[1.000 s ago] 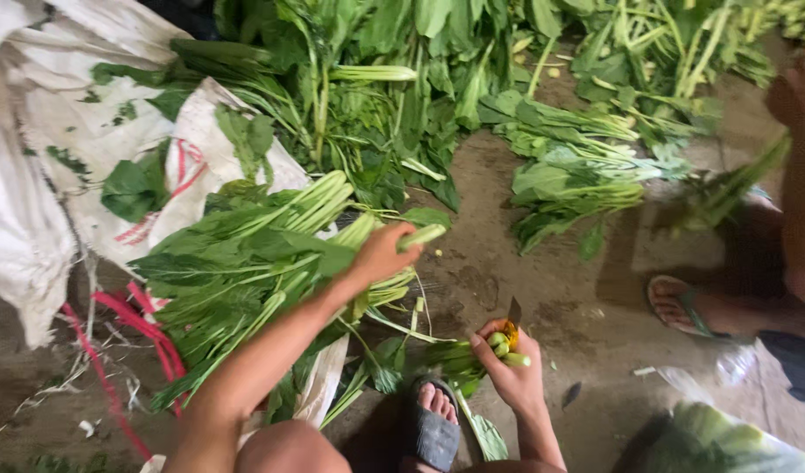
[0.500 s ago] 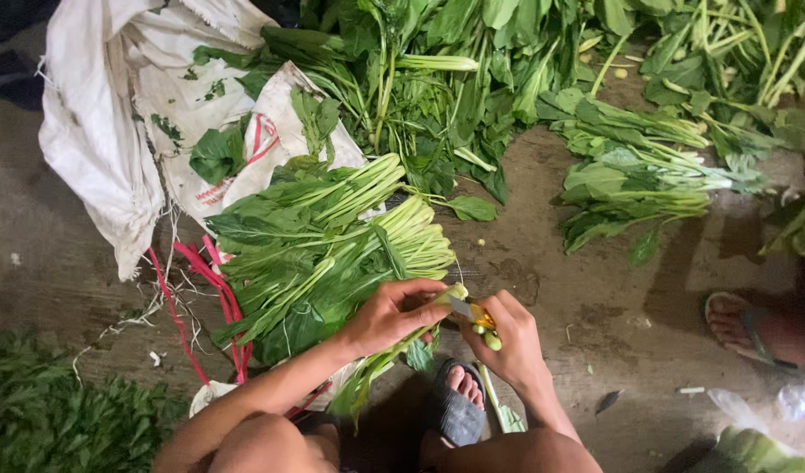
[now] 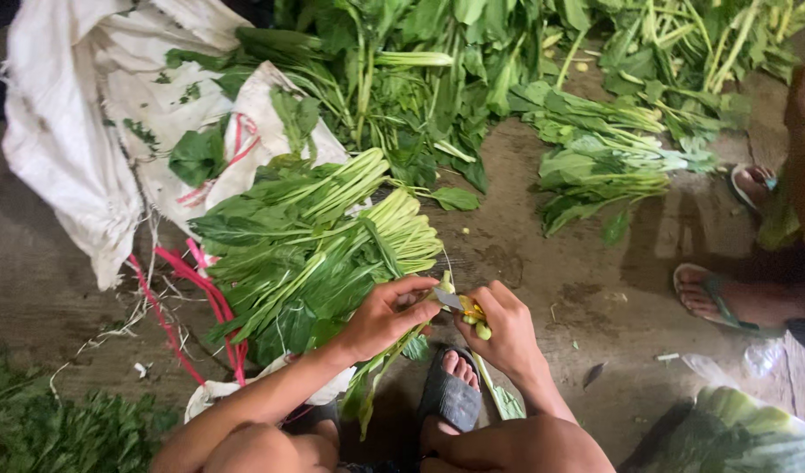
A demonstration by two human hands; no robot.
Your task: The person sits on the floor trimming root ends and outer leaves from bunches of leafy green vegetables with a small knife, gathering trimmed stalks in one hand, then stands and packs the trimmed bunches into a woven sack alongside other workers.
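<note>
Left hand curled round a leafy green stalk, fingers closed on its cut end. Right hand fisted on a small yellow-handled knife, blade touching the stalk end between both hands. Stalk hangs over a grey sandal.

Just above: stacked bundle of greens, stems pointing upper right, lying partly on a white woven sack. Sack holds loose leaves; its inside is hidden by folds. Red twine trails beside it.

Loose greens pile cut off at top edge. Smaller heap on the wet ground. Another person's sandalled foot right, leg cropped. Bottom-right wrapped greens hard to make out.
</note>
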